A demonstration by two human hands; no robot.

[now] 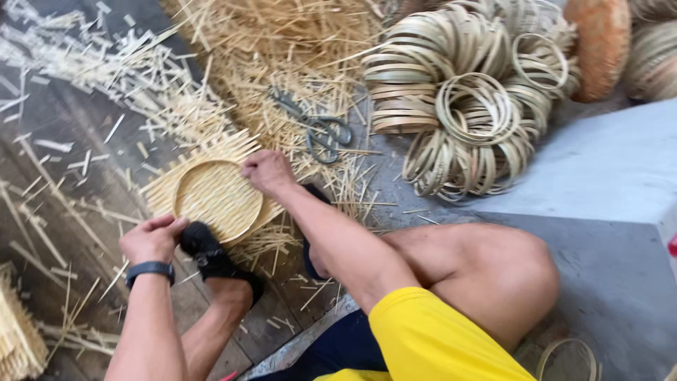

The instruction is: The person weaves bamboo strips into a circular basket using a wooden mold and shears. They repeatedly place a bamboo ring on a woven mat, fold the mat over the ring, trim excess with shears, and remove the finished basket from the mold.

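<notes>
Both hands grip bamboo hoop on woven mat: left hand fingers curled on near rim, right hand fingers pinching far rim; scissors beyond right fingertips.

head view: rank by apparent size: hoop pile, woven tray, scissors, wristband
1. hoop pile, by far the largest.
2. woven tray, with both hands on its rim.
3. scissors.
4. wristband, smallest, though it sits nearer the camera.

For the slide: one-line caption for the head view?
Both hands, left and right, press a round bamboo hoop onto a woven mat; shears lie nearby.
</notes>
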